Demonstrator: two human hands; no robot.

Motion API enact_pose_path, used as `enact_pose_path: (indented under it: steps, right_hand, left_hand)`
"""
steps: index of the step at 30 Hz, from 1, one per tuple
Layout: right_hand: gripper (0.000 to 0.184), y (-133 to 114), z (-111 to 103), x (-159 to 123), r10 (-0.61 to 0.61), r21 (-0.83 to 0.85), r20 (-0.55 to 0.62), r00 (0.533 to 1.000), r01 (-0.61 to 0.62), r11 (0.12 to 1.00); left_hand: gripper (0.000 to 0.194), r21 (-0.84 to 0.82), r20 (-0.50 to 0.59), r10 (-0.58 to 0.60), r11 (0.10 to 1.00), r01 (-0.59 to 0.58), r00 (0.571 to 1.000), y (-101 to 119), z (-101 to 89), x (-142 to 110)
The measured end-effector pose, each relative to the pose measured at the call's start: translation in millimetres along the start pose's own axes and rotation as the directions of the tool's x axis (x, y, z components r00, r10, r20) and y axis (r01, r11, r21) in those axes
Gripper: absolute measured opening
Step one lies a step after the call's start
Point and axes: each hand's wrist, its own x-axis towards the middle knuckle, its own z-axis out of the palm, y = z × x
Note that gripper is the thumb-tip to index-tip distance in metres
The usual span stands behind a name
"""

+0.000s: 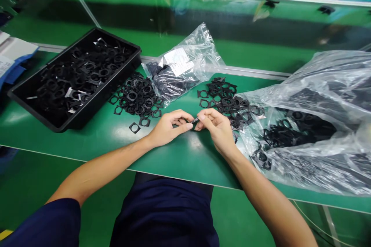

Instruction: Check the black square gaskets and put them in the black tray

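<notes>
Mid-frame above the green bench (185, 162), the left hand (169, 128) and right hand (216, 129) hold a small black part (194, 120) clamped between their fingertips. Loose black square frames (137, 96) lie just beyond, with a black tray (100, 94) at upper left and a plastic bag (324, 81) at right.

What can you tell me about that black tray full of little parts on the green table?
The black tray is a shallow rectangular box of what looks like moulded plastic, with a raised rim. It sits at an angle on the green table, left of the person's left hand, not touching it. Inside lies a loose mass of flat black square pieces with round holes.
</notes>
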Motion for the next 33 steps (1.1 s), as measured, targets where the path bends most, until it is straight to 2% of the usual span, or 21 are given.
enact_pose_path:
  steps: [18,33]
  right_hand:
    - [0.037,1.5,-0.1,1.0,-0.013,-0.034,0.004,1.0,0.013,0.999]
    - [0.035,1.1,-0.2,1.9,-0.004,-0.032,0.043,0.999,0.005,0.999]
  left_hand:
    - [0.03,0.03,0.053,-0.052,0.998,0.05,0.997,2.0,-0.8,-0.2]
    - [0.026,0.092,0.097,-0.053,0.995,0.044,0.994,1.9,-0.3,-0.5]
